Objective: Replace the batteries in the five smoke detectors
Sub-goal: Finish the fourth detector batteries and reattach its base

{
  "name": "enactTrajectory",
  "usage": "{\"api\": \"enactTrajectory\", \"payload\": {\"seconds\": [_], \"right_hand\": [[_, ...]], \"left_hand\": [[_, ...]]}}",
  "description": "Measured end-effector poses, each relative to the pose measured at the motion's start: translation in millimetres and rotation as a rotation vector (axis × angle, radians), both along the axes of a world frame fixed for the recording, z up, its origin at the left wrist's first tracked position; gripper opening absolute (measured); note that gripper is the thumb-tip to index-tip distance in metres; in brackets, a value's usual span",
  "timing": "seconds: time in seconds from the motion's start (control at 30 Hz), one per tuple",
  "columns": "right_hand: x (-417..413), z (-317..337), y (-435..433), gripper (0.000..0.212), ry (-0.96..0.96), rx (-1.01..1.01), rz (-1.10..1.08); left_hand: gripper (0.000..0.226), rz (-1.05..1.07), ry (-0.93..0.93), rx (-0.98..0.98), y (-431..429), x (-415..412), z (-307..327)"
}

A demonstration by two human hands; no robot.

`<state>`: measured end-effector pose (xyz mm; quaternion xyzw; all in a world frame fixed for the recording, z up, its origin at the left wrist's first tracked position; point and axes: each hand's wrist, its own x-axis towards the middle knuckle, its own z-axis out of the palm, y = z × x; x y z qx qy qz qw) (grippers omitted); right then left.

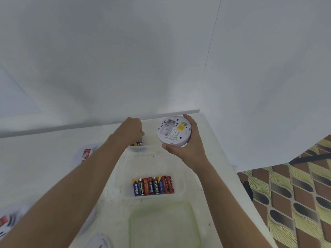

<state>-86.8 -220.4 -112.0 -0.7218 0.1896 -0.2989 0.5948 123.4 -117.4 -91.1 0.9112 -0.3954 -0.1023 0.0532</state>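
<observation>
near tub (181, 187): battery row (153, 185) — far tub (138, 149): more batteries (137, 142); right hand (190, 146) grips detector (173, 131)

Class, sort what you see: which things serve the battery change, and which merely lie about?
For the job: smoke detector in right hand; left hand at far tub; row of batteries; other detector.
Lying about: green-tinted tub; patterned floor.
</observation>
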Motion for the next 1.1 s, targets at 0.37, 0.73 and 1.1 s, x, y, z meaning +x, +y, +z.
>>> {"api": "enactTrajectory", "payload": {"seconds": [0.37, 0.73, 1.1], "right_hand": [[3.1, -1.1, -2.7, 0.099, 0.008, -0.014, -0.005], [-7.8, 0.8, 0.1, 0.095, 0.012, -0.034, -0.005], [-15.4, 9.5, 4.7, 0.100, 0.047, -0.031, 0.135]], "left_hand": [[0.018, 0.023, 0.106, 0.040, -6.8, -13.6, 5.9], [0.021, 0.133, 0.587, -0.883, 21.3, -45.2, 29.9], [0.010, -0.148, 0.602, -0.787, 31.7, -64.9, 47.4]]}}
